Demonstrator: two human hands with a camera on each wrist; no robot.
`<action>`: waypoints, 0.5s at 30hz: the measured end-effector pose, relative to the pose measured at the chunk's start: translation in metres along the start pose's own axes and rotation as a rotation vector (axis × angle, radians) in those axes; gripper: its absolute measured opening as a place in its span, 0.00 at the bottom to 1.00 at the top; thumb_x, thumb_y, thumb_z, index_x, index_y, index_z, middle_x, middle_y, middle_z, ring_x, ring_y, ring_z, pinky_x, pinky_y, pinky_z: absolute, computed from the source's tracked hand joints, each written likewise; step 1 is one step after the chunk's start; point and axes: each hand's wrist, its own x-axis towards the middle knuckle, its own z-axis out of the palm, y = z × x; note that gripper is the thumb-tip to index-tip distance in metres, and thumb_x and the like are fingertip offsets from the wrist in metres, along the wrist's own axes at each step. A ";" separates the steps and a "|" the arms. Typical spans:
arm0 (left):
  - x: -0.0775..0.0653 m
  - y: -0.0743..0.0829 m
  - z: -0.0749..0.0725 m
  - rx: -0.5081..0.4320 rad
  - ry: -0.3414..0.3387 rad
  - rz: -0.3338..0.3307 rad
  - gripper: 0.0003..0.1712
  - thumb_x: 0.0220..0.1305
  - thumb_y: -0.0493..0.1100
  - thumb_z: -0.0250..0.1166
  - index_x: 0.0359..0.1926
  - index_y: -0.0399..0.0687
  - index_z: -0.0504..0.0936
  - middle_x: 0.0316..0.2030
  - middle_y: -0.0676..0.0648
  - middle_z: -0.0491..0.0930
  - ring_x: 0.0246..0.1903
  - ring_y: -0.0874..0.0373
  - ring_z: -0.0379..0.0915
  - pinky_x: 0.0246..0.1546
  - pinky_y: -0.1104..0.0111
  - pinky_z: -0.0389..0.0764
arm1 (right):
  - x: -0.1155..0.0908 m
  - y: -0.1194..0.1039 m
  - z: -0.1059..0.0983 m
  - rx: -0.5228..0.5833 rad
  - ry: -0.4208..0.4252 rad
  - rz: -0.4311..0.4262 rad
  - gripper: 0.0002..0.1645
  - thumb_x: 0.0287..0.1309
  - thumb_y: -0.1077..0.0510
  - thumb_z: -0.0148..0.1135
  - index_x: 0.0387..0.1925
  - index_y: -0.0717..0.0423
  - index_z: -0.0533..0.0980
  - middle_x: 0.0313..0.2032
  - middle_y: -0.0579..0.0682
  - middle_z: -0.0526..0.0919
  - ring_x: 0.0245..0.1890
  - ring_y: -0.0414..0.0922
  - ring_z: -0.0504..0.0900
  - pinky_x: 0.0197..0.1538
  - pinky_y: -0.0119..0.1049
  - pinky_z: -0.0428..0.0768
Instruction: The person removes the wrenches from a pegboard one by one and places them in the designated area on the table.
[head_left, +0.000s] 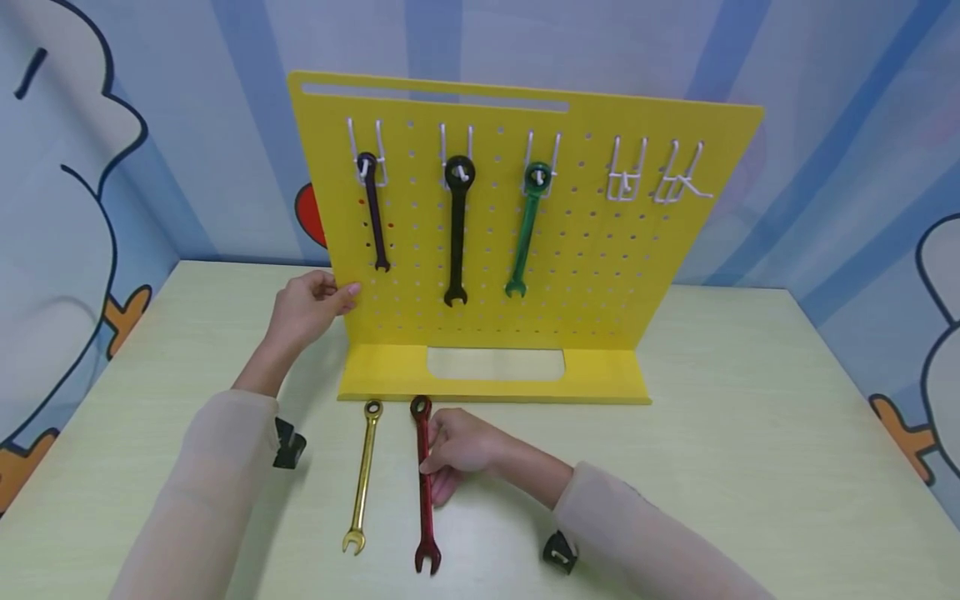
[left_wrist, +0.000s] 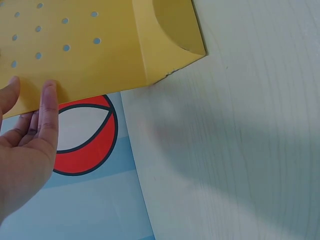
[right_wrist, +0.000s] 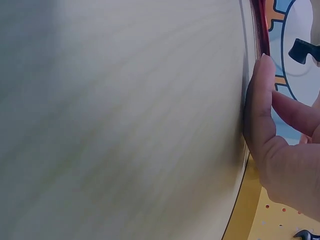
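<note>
My left hand (head_left: 306, 308) pinches the left edge of a yellow pegboard (head_left: 420, 317), with the thumb on its front. In the left wrist view the same hand (left_wrist: 30, 150) shows at the board's edge, fingers fairly straight. A red combination wrench (head_left: 426, 508) lies on the table in front of the board, ring end toward it. My right hand (head_left: 465, 450) grips this wrench around its upper shaft from the right side. The right wrist view shows only a strip of the red wrench (right_wrist: 263, 30) beside the fingertips. Left of it lies a gold combination wrench (head_left: 363, 475).
On the board's hooks hang a dark purple wrench (head_left: 375, 217), a black wrench (head_left: 457, 233) and a green wrench (head_left: 525, 233). To their right are two bare wire hooks (head_left: 624, 183). The board's base rests on the pale table (head_left: 750, 417). A patterned backdrop (head_left: 570, 42) stands behind.
</note>
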 end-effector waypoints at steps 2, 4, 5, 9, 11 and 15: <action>0.000 0.000 0.000 0.001 -0.001 0.004 0.26 0.62 0.56 0.57 0.46 0.36 0.74 0.39 0.38 0.79 0.42 0.47 0.78 0.46 0.57 0.73 | 0.001 0.001 0.001 0.010 0.007 0.006 0.13 0.49 0.79 0.56 0.31 0.67 0.62 0.16 0.62 0.76 0.12 0.48 0.77 0.21 0.41 0.80; -0.001 0.001 0.000 0.003 -0.002 0.005 0.26 0.62 0.56 0.57 0.46 0.36 0.74 0.39 0.38 0.79 0.43 0.47 0.77 0.46 0.57 0.73 | 0.002 0.002 0.002 0.017 0.010 0.012 0.13 0.50 0.79 0.56 0.31 0.67 0.63 0.16 0.62 0.76 0.12 0.48 0.77 0.22 0.41 0.80; -0.001 0.001 0.000 0.003 -0.003 0.007 0.27 0.62 0.57 0.57 0.46 0.36 0.74 0.39 0.38 0.79 0.43 0.46 0.77 0.45 0.57 0.73 | 0.003 0.002 0.002 0.022 0.013 0.014 0.12 0.50 0.79 0.55 0.31 0.67 0.63 0.17 0.63 0.76 0.12 0.48 0.77 0.22 0.42 0.80; -0.003 0.003 -0.001 0.005 -0.008 0.008 0.28 0.61 0.58 0.57 0.46 0.36 0.74 0.39 0.38 0.79 0.43 0.46 0.77 0.45 0.58 0.73 | 0.004 0.002 0.005 0.036 0.026 0.019 0.12 0.49 0.79 0.56 0.31 0.68 0.63 0.17 0.63 0.77 0.12 0.49 0.78 0.22 0.42 0.80; -0.003 0.003 -0.001 0.005 -0.007 0.005 0.28 0.61 0.58 0.57 0.46 0.36 0.74 0.39 0.38 0.79 0.43 0.46 0.77 0.45 0.58 0.73 | 0.005 0.001 0.006 0.042 0.033 0.022 0.12 0.49 0.79 0.56 0.30 0.68 0.63 0.16 0.64 0.77 0.12 0.49 0.78 0.22 0.42 0.80; -0.001 0.002 0.000 0.002 -0.001 -0.002 0.26 0.62 0.56 0.57 0.45 0.36 0.74 0.39 0.38 0.79 0.42 0.47 0.77 0.46 0.57 0.73 | 0.007 0.002 0.008 0.060 0.042 0.022 0.12 0.49 0.80 0.56 0.30 0.69 0.63 0.17 0.65 0.77 0.13 0.52 0.79 0.22 0.43 0.80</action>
